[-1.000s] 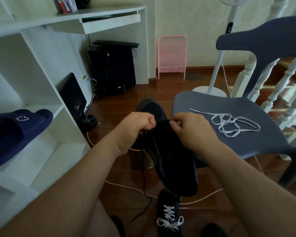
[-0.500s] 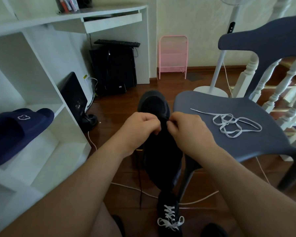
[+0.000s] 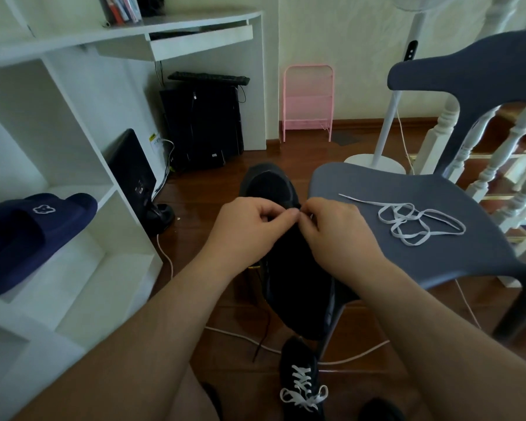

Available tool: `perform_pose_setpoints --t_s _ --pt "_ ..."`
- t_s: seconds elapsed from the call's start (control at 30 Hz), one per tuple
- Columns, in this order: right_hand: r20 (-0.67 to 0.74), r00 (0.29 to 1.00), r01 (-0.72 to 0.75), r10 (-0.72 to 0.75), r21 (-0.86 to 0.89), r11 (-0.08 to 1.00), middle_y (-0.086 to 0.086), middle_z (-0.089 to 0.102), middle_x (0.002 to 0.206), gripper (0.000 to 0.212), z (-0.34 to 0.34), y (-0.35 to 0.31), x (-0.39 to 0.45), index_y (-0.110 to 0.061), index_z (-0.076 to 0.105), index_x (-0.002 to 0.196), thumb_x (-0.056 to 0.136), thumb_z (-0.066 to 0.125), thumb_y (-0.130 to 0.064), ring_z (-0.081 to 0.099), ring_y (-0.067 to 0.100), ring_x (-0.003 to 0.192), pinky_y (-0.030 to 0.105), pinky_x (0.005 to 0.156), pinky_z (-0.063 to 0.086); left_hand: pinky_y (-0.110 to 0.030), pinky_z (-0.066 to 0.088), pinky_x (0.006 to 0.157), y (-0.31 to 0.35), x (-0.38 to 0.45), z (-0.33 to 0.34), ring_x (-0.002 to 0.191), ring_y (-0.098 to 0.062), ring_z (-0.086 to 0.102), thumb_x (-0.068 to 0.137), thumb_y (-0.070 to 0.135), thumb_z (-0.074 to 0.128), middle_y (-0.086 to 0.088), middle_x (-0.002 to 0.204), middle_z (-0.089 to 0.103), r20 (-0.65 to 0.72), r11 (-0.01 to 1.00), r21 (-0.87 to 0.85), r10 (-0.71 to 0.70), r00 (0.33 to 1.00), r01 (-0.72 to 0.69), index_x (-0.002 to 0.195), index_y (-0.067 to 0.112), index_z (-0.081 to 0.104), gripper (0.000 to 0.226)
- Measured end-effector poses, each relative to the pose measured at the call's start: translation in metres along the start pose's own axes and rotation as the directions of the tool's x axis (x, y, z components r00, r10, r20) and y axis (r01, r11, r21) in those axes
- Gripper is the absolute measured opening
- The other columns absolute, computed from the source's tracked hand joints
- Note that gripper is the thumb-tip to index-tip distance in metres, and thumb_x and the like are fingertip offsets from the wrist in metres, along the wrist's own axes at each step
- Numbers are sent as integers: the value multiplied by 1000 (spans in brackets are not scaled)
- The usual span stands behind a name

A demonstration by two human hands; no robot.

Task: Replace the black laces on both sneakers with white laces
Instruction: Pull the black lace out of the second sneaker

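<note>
A black sneaker (image 3: 289, 278) hangs in the air between my hands, toe pointing away. My left hand (image 3: 249, 229) and my right hand (image 3: 334, 232) meet over its upper, fingertips pinching the black lace near the toe end of the lacing. A loose end of that black lace (image 3: 263, 335) dangles below the shoe toward the floor. A second black sneaker (image 3: 301, 381), threaded with a white lace, stands on the floor below. A loose white lace (image 3: 413, 221) lies coiled on the seat of the grey-blue chair (image 3: 407, 262).
White shelving (image 3: 73, 244) on the left holds a navy slipper (image 3: 28, 232). A black computer tower (image 3: 204, 123) stands under the desk, a pink rack (image 3: 308, 101) against the wall. A fan stand (image 3: 380, 156), white banister posts (image 3: 504, 165) and a white cable (image 3: 234, 332) lie around the wooden floor.
The sneaker has swung from tilted to pointing straight away from me. Both hands moved up along it and closer together, fingertips now touching over the lacing.
</note>
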State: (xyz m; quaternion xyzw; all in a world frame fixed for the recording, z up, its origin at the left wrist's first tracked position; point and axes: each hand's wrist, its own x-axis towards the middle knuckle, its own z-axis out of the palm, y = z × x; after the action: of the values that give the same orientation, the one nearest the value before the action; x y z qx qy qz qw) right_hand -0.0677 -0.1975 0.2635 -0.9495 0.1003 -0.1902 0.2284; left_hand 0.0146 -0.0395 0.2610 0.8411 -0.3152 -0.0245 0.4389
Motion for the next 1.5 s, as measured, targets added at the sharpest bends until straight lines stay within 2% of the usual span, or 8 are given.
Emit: perform_pose_setpoints --t_s 0.27,0.53,0.7,0.87,0.97,1.2,1.33,1.5 --pt "-22 998 55 -55 -18 998 -2 62 85 19 1 -4 -1 -19 63 93 104 53 -32 59 24 82 40 72 48 -11 39 55 2 2 2 78 14 62 97 52 70 40 76 64 -128 971 239 12 992 19 69 52 63 29" --pt "-12 996 87 -87 -18 996 0 65 89 16 -3 -2 3 -18 64 97 104 54 -29 60 26 86 42 75 49 -52 65 79 8 1 7 83 -31 75 92 32 71 -12 79 74 -94 944 -283 -205 974 171 83 29 81 14" --pt "6 1000 24 -24 14 1000 2 68 91 19 -6 6 5 -19 70 101 104 54 -30 61 24 89 38 75 47 -32 59 65 3 -2 4 68 2 69 93 45 72 14 70 73 -24 989 -47 -141 990 140 83 36 81 17" --pt "56 995 78 -82 77 994 2 64 88 17 -6 1 1 -15 64 95 104 52 -23 58 23 86 40 75 45 -48 65 82 7 -1 9 79 -7 76 100 39 70 7 79 79 12 950 -240 -205 979 202 86 31 83 20" --pt "37 996 79 -82 84 993 2 66 86 18 -4 0 1 -16 66 95 104 53 -25 59 22 83 41 73 47 -42 64 74 6 0 4 74 -9 73 100 38 67 7 75 76 -23 987 -121 -112 993 109 83 31 81 23" --pt "-78 991 -95 105 130 987 -4 65 79 21 -12 22 13 -15 71 92 102 57 -26 58 14 74 30 64 40 -23 46 70 3 -4 -26 61 -9 51 65 33 59 4 59 56 478 902 -408 81 875 139 54 23 65 16" --pt "-97 992 -63 78 154 986 -11 62 73 19 -11 17 9 -21 70 88 101 59 -28 56 1 69 23 60 38 -45 61 85 -8 1 -15 82 -3 72 92 50 66 12 82 77 104 987 -140 -70 992 85 88 35 83 23" --pt "-93 996 24 -12 128 991 -4 67 79 17 -5 3 1 -20 72 96 101 59 -28 60 12 74 27 65 47 -30 58 63 2 1 -1 69 2 67 88 71 63 22 71 71 -131 998 -34 -53 990 49 87 41 80 34"
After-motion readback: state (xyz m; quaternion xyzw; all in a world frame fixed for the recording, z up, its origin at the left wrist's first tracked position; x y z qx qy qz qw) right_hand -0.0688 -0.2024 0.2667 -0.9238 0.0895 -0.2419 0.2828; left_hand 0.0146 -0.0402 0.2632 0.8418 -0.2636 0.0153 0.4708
